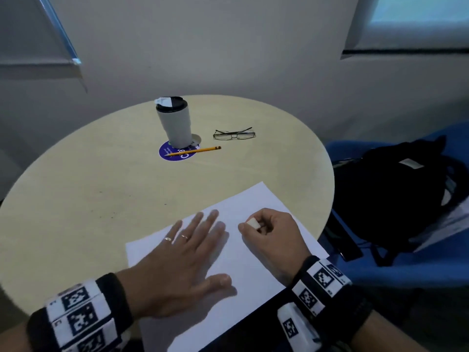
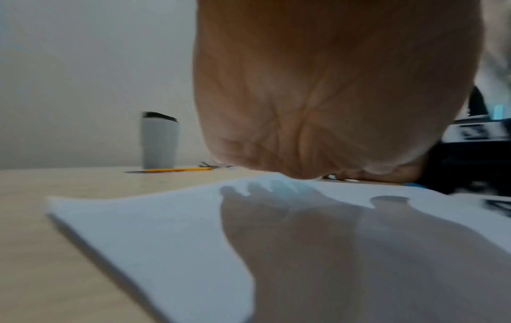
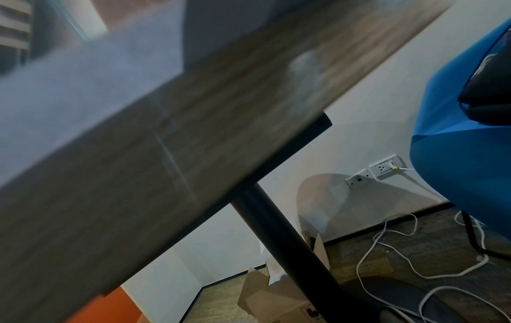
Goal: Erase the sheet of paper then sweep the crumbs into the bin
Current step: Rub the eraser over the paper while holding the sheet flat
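Nearest the person, the left hand (image 1: 182,260) lies flat on the sheet of paper (image 1: 253,265), fingers straight and slightly spread, its grip wide and holding nothing; two rings show on its fingers. The left wrist view shows the palm (image 2: 318,98) just above the paper (image 2: 165,240), with the hand's shadow cast on the sheet. The paper lies at an angle on the near right part of the round desk (image 1: 101,199), one corner reaching past the desk's edge toward the person. Just right of the left hand, the right hand (image 1: 271,232) rests on the paper with its fingers curled, its grip pinching a small white eraser (image 1: 253,223) between thumb and fingers. Further back near the middle of the desk, a yellow pencil (image 1: 194,151) lies across a round blue coaster (image 1: 168,152), and a grey travel cup (image 1: 173,121) with a black lid stands upright on that coaster. A pair of glasses (image 1: 234,134) lies just right of the cup. Beyond the desk's right edge, a black backpack (image 1: 396,199) sits on a blue chair (image 1: 431,270). In the right wrist view, a cardboard box (image 3: 271,299) stands on the floor beside the desk's dark leg (image 3: 282,247).
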Motion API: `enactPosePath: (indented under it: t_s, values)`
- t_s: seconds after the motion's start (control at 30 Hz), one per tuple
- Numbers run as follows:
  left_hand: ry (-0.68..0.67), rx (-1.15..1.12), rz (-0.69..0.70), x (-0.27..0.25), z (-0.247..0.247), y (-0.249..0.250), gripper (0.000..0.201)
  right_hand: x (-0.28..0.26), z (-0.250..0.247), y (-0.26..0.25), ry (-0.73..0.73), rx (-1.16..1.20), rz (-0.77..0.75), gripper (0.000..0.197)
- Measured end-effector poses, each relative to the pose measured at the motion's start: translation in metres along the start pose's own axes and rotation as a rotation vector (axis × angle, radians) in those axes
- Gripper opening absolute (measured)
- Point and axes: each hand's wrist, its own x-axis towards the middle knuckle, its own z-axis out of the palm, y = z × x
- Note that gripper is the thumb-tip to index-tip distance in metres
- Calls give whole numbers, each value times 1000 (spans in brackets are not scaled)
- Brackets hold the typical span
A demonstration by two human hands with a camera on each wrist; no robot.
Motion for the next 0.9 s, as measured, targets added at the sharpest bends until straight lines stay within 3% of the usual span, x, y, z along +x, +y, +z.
enactPosePath:
  t_s: [0.07, 0.13, 0.23, 0.33, 0.4, 0.43, 0.53, 0.57, 0.6, 0.73, 0.77, 0.9]
  values:
    - [-64, 15, 216, 0, -1, 16, 86, 0, 1, -1, -6, 7, -7, 23]
    - [-102, -29, 249, 6, 0, 8, 81, 0, 0, -2, -2, -5, -10, 22]
    - [-72, 11, 67, 20, -1, -35, 83, 1, -2, -1, 2, -6, 0, 27]
    - [-46, 27, -272, 26, -6, -81, 111, 2, -2, 2, 1, 38, 17, 32]
    - [-7, -7, -392, 21, -10, -91, 123, 1, -2, 3, -11, 69, 23, 34]
    - [4, 1, -348, 16, -9, -86, 121, 1, -3, 4, -17, 71, 19, 34]
    - [-12, 58, 4, 0, 0, -56, 93, 0, -2, 4, -21, 85, 13, 31]
    - [-34, 50, 51, -5, 4, -49, 92, 0, -1, 3, -26, 96, 12, 30]
    - [-45, 23, 17, -7, 9, -50, 94, -1, -1, 2, -31, 102, 13, 30]
    - [-14, -51, -435, -5, 8, -71, 115, -2, -1, -1, -21, 119, 15, 37]
    - [1, -73, -446, -5, 5, -70, 115, -1, -1, -1, -16, 127, 16, 38]
    - [-32, -44, -252, -7, 4, -53, 105, -3, 1, -3, -8, 101, 13, 39]
